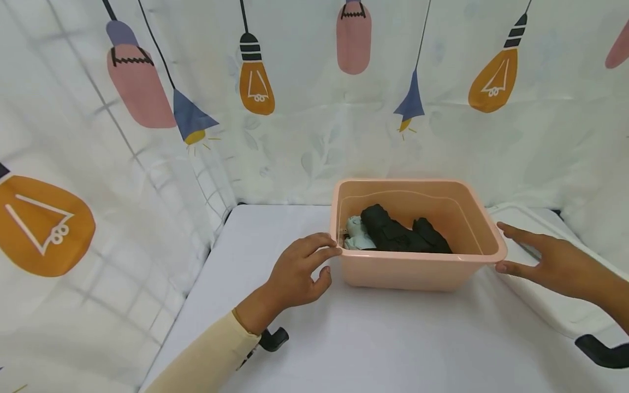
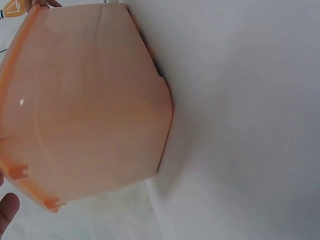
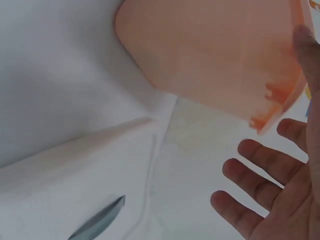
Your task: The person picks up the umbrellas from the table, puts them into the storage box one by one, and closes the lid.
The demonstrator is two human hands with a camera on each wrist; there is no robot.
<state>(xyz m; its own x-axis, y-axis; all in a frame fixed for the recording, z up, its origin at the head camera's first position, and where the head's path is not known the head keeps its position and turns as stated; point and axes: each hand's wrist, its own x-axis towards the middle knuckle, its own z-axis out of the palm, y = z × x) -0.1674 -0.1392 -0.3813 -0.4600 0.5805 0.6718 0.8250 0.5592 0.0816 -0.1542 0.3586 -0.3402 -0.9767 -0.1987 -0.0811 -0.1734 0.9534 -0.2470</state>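
A peach plastic tub (image 1: 398, 270) stands on the white table in the head view. Inside it lie a dark rolled cloth (image 1: 393, 232) and a pale bluish-white cloth (image 1: 357, 233). At the tub's front left corner, the fingertips of my left hand (image 1: 297, 270) touch the rim, with the fingers loosely bent. My right hand (image 1: 557, 265) is at the right end of the rim, its thumb and fingers spread. The right wrist view shows the thumb (image 3: 306, 42) against the tub's rim and the other fingers extended beside it. Most of the left hand is outside the left wrist view.
A white lid-like panel (image 1: 521, 256) lies to the right of the tub, partly under the right arm; a grey sliver (image 3: 97, 220) shows on it. Behind the table (image 1: 393, 344) hangs a white curtain (image 1: 304, 142) printed with lamps.
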